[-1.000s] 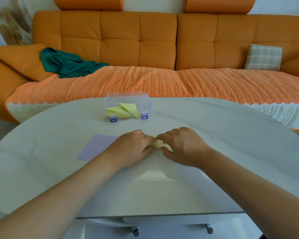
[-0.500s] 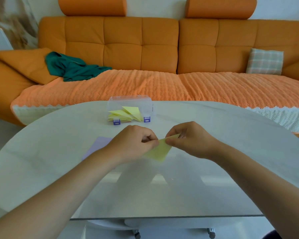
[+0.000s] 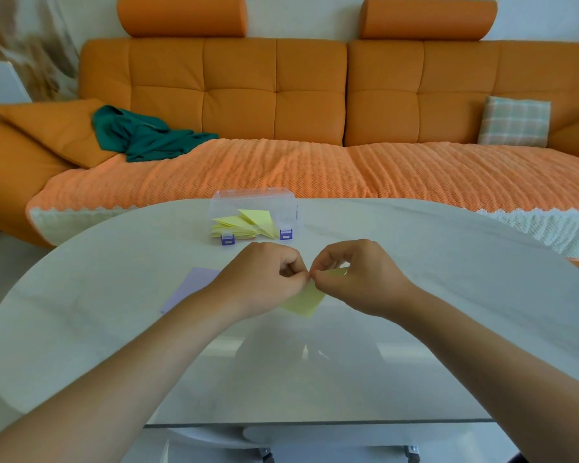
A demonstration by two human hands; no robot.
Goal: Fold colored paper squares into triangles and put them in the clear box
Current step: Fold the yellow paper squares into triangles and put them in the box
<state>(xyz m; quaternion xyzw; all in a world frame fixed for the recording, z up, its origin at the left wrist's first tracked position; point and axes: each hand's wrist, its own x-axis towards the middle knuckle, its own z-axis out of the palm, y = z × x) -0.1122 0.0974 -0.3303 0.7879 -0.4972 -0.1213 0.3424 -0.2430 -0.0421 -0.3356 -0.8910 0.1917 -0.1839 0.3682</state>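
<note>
The left hand (image 3: 264, 282) and right hand (image 3: 358, 279) hold a yellow paper (image 3: 303, 304) just above the desk (image 3: 114, 329), each grip pinched on its upper edge. A lavender sheet (image 3: 194, 285) lies beside the left hand. Farther back, the clear box (image 3: 254, 202) holds folded yellow triangles (image 3: 244, 223). Behind is an orange sofa (image 3: 281, 95) with a green cloth (image 3: 144, 135).
</note>
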